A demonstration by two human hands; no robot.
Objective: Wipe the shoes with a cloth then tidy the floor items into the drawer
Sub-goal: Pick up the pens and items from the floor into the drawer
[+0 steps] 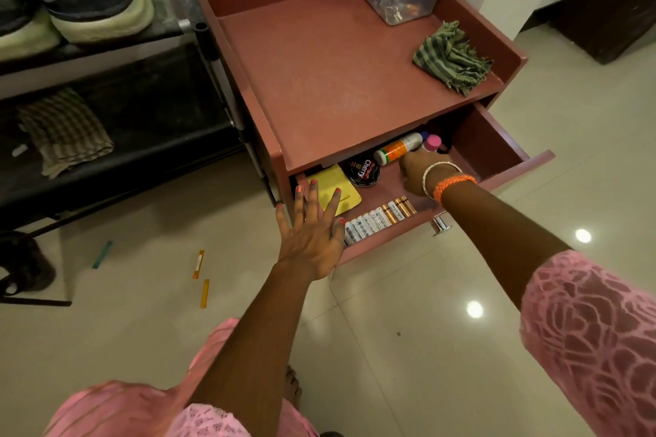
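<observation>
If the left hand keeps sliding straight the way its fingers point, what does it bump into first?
Probably the yellow packet in the open drawer. The left hand lies flat with its fingers spread, and their tips already seem to overlap the packet. Depth is unclear, so it may hover above rather than touch.

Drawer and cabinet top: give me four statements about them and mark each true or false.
1. The drawer is open. True.
2. The green striped cloth lies inside the drawer. False: it lies on the cabinet top.
3. A row of batteries lies along the drawer's front edge. True.
4. The left hand grips the shoe polish tin. False: its fingers are spread open above the yellow cloth; the tin lies untouched.
</observation>
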